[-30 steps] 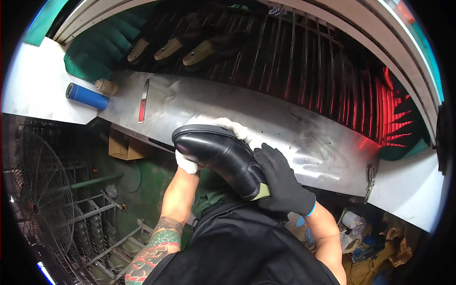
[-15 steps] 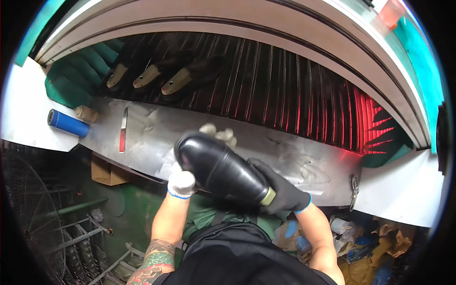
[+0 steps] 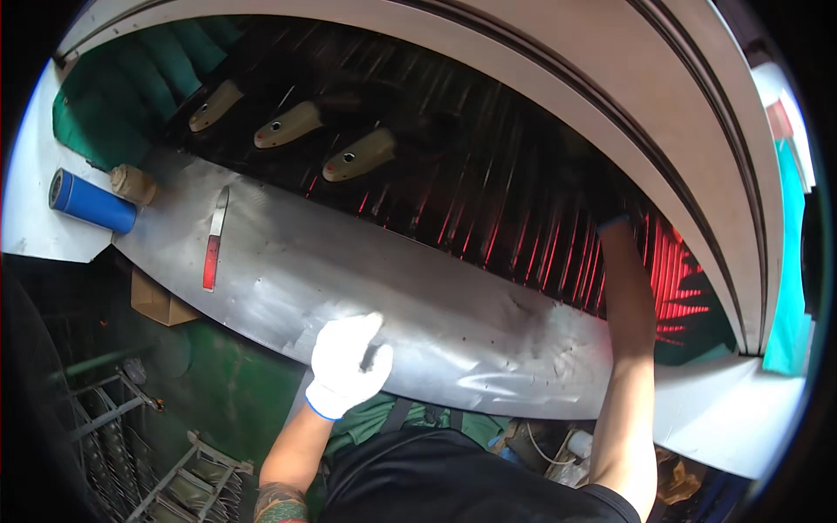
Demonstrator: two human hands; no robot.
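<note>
My left hand (image 3: pixel 349 364), in a white glove, rests loosely curled and empty on the near edge of the steel shelf (image 3: pixel 288 270). My right arm (image 3: pixel 629 349) reaches past the shelf's far edge into the red-glowing rack; whether that hand grips anything I cannot tell. I judge this a placing step. Left along the shelf lie a knife (image 3: pixel 213 240) and blue cylinder (image 3: pixel 90 202); the middle is bare.
</note>
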